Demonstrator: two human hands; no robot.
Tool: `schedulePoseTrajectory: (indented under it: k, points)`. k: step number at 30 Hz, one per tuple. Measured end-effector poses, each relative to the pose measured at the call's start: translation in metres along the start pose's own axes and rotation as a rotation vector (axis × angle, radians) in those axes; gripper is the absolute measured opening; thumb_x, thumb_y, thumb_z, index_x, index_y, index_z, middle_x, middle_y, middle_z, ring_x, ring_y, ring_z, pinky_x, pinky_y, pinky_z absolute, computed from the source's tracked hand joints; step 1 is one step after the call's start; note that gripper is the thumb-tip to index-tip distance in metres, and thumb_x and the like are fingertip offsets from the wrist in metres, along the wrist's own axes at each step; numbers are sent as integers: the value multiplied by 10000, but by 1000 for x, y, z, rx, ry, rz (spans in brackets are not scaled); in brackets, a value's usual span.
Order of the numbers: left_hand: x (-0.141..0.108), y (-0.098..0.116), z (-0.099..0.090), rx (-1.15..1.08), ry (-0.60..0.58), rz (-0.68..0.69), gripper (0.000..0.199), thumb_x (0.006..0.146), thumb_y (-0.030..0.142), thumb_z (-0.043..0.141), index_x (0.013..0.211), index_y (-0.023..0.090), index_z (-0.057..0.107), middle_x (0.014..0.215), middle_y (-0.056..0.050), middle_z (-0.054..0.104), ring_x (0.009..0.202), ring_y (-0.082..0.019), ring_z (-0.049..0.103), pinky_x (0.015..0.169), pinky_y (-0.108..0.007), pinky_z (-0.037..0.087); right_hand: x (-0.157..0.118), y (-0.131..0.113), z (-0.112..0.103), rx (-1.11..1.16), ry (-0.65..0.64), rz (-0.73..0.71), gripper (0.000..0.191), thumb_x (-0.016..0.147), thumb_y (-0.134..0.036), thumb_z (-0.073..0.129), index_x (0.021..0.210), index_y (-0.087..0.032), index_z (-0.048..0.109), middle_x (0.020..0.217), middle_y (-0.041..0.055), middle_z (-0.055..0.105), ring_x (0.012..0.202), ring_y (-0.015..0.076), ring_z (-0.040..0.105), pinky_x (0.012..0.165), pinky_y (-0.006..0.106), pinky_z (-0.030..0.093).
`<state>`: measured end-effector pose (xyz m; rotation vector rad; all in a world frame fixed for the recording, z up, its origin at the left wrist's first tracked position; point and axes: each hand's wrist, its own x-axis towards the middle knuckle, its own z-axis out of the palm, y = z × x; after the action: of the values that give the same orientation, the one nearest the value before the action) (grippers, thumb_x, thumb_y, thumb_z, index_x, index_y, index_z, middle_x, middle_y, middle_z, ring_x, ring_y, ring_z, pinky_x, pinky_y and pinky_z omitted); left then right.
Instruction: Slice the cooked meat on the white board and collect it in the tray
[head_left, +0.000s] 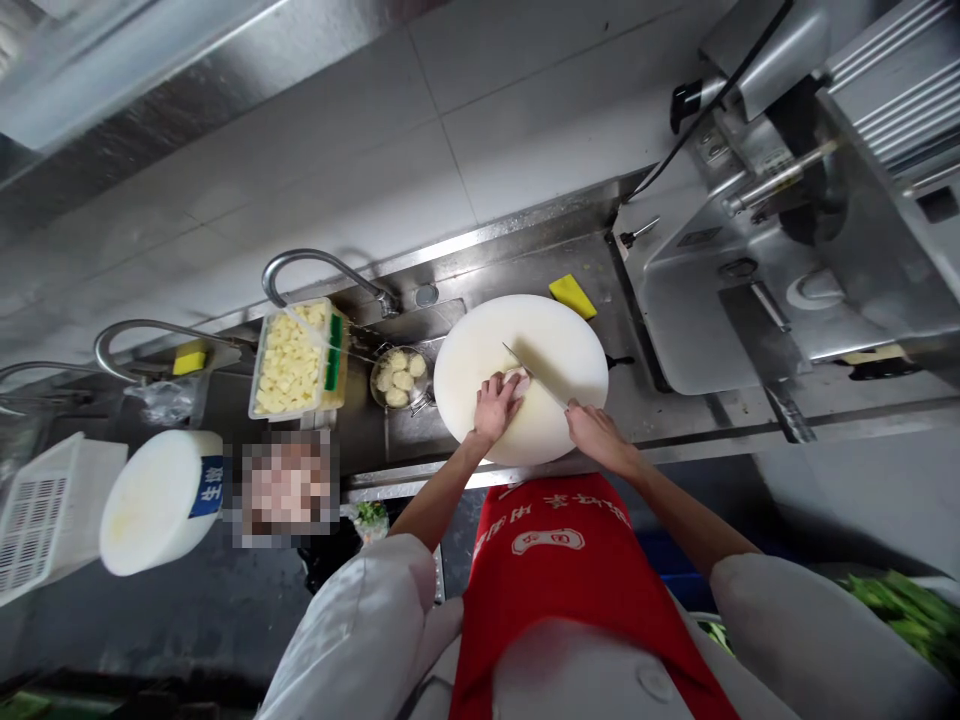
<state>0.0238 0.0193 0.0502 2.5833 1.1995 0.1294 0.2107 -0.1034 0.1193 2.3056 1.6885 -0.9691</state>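
Observation:
A round white cutting board [472, 350] lies across the metal counter in front of me. My left hand [496, 405] is on the board, its fingers bent over a small pale piece of food [520, 378]. My right hand [598, 434] is closed round the handle of a knife [541, 382], whose blade slants up and left over the board. The blade's tip is just above the pale piece. Most of the piece is hidden by my left fingers, and its kind is unclear.
Left of the board are a bowl of pale round pieces [397, 379] and a tub of pale cubes [291, 365] near a curved tap [322, 258]. A yellow sponge [572, 296] lies behind the board. A metal machine [780, 220] stands right. Another board [142, 505] is at left.

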Motion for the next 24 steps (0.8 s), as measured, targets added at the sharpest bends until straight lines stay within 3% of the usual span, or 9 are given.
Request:
schedulePoseTrajectory:
  k: [8, 13, 17, 22, 24]
  points:
    - [-5, 2, 0, -11, -2, 25, 515, 947, 350, 531, 1445, 311, 404, 1366, -109, 398, 1172, -282, 453, 999, -438, 462, 0, 2, -2, 36, -3, 11, 367, 1021, -277, 285, 1180, -120, 576, 1083, 189, 699, 1015, 247, 670, 820, 302, 437]
    - [9, -10, -11, -208, -60, -17, 653, 844, 246, 647, 1444, 294, 393, 1301, -95, 445, 1047, -230, 567, 948, -390, 518, 1, 2, 1, 46, 4, 1, 358, 1017, -255, 284, 1171, -125, 581, 1064, 184, 706, 999, 257, 680, 808, 310, 442]
    - [23, -25, -20, -386, -49, -80, 665, 784, 275, 700, 1397, 238, 445, 1194, -88, 563, 964, -214, 620, 915, -371, 534, 2, 5, 1, 61, 17, -9, 351, 1017, -269, 304, 1163, -120, 586, 1046, 190, 708, 992, 269, 683, 801, 312, 441]
    - [21, -23, -21, -193, 59, -161, 649, 835, 349, 658, 1423, 210, 420, 1204, -136, 620, 1085, -300, 599, 944, -434, 492, 4, 8, 0, 77, 18, -4, 355, 1016, -280, 312, 1163, -123, 594, 1044, 189, 711, 988, 268, 684, 798, 310, 442]
    - [20, -24, -20, -147, 48, -224, 662, 863, 362, 632, 1460, 218, 386, 1237, -151, 608, 1079, -299, 620, 930, -418, 489, 4, 10, 0, 82, 19, -2, 350, 1014, -283, 320, 1156, -123, 597, 1045, 188, 711, 990, 273, 682, 788, 309, 442]
